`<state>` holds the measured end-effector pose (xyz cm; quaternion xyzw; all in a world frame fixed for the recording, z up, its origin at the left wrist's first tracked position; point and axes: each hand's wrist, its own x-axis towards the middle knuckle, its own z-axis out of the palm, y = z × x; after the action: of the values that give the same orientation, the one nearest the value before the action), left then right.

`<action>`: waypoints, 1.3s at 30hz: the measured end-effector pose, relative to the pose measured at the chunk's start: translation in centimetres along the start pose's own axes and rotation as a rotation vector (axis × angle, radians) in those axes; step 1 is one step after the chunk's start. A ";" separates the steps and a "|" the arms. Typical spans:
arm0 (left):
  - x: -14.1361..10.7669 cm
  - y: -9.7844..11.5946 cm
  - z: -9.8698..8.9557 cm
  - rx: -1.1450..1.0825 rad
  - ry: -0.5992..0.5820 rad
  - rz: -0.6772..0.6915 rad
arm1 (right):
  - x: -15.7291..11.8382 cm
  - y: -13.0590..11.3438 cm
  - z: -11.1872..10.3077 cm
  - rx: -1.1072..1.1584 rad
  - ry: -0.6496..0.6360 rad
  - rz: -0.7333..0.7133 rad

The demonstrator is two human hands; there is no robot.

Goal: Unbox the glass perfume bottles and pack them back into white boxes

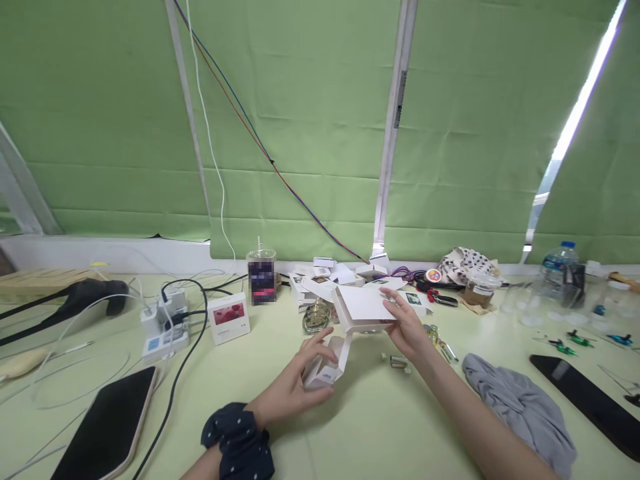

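Left hand (291, 385), curled round the small white box (326, 377): the thumb bears on its lower edge and the fingers reach over its hollow side. Clock directions are read from this box, at the centre of the dial, which is held above the desk (360, 433) with the hollow facing up and to the right. At 12 o'clock, beyond it, lies a pile of white cartons (344, 273). At 1 o'clock stands the white panel (367, 303), tilted, its lower left corner meeting the box; whether the two are joined cannot be told. At 3 o'clock a small metal cylinder (399, 362) lies on the desk. Right hand (407, 329), at 2 o'clock, pinching the panel by its right edge, fingers above. For good handling, the left grip should be firm enough to steady the box yet light enough not to crush its thin-looking walls; the right should guide the panel evenly, without bending it, and turn it gently about the meeting corner. Between 3 and 4 o'clock, well apart: grey cloth (520, 407).
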<state>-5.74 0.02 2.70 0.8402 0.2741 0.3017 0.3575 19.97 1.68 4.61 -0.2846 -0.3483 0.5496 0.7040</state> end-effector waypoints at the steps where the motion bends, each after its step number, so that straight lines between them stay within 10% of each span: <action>1: 0.0 0.0 0.2 0.054 0.018 -0.003 | 0.0 0.1 0.0 -0.007 0.008 -0.002; 11: -0.2 0.3 0.4 0.341 0.283 0.025 | -2.2 0.4 1.4 -0.505 0.010 -0.372; 23: -0.4 -0.1 -0.5 0.686 0.415 0.029 | -4.5 0.2 2.3 -1.126 -0.338 -0.809; 39: -0.4 0.0 -0.1 0.732 0.401 0.117 | -5.7 -1.2 3.2 -1.189 -0.638 -0.662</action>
<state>-6.06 -0.16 2.64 0.8507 0.3791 0.3616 -0.0427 17.20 -4.07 6.48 -0.3242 -0.8409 0.0842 0.4251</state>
